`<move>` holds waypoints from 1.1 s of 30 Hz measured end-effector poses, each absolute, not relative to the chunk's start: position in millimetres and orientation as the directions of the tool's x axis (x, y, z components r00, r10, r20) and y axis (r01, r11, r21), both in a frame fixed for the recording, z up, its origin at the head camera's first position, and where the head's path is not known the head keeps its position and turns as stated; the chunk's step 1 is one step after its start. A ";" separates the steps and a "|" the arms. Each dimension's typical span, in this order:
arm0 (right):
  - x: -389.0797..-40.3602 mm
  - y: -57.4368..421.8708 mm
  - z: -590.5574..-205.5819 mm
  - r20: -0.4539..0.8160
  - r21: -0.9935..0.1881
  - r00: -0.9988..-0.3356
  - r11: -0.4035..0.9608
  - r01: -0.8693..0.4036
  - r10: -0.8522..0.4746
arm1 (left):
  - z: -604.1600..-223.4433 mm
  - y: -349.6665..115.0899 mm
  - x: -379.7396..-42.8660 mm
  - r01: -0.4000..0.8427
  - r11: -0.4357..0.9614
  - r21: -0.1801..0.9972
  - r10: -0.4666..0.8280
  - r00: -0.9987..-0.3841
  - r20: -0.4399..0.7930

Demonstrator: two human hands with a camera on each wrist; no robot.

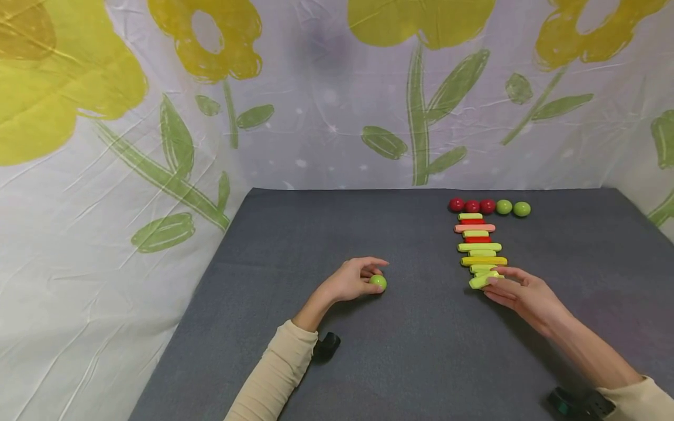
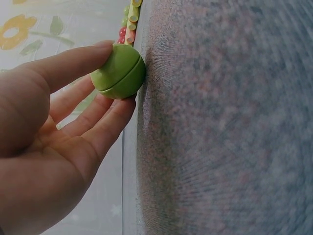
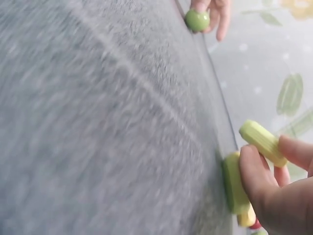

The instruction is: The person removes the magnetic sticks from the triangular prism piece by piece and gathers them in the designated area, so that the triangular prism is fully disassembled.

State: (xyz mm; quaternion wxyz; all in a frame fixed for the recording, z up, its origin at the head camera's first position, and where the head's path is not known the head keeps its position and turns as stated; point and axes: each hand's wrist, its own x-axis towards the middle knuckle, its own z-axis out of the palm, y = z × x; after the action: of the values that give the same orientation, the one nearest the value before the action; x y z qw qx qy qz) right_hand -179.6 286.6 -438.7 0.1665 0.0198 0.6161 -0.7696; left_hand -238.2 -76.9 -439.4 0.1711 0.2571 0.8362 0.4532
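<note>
Between thumb and fingers, my left hand [image 1: 354, 279] pinches a small glossy green ball [image 2: 120, 73] with a groove round it, low over the dark table left of the row. My right hand [image 1: 529, 295] pinches a short, ribbed light-green stick [image 3: 264, 142] at the row's near end. Just under it lies another light-green stick [image 3: 234, 183], close to the thumb. Away from me runs a column of short and long sticks [image 1: 479, 247] laid crosswise in green, yellow, red and pink. Part of the near end is hidden by my right fingers.
At the column's far end, three red balls [image 1: 471, 206] and two green balls [image 1: 512, 208] form a row. The dark grey table [image 1: 411, 362] meets a flower-printed cloth wall [image 1: 326, 134] behind and at the sides. Black wrist devices [image 1: 326, 347] sit below both hands.
</note>
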 end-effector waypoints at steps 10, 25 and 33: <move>-172.7 301.1 -445.7 -0.323 -0.928 -0.921 -0.117 0.353 -0.217 | -439.5 -77.8 -237.6 0.262 0.462 0.847 0.576 -0.815 -0.062; -167.1 299.2 -444.5 -0.363 -0.888 -0.932 0.313 0.338 -0.025 | -439.1 -76.5 -238.6 0.278 0.475 0.835 0.575 -0.816 -0.055; -166.7 300.6 -443.6 -0.360 -0.889 -0.933 0.312 0.335 -0.022 | -438.9 -76.5 -239.9 0.275 0.519 0.809 0.561 -0.824 -0.079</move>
State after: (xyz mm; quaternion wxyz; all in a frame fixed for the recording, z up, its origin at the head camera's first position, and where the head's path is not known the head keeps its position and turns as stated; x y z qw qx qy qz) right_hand -166.7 300.6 -443.6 0.1545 0.0985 0.7952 -0.5780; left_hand -239.9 -76.5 -438.9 0.1681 0.2446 0.8550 0.4252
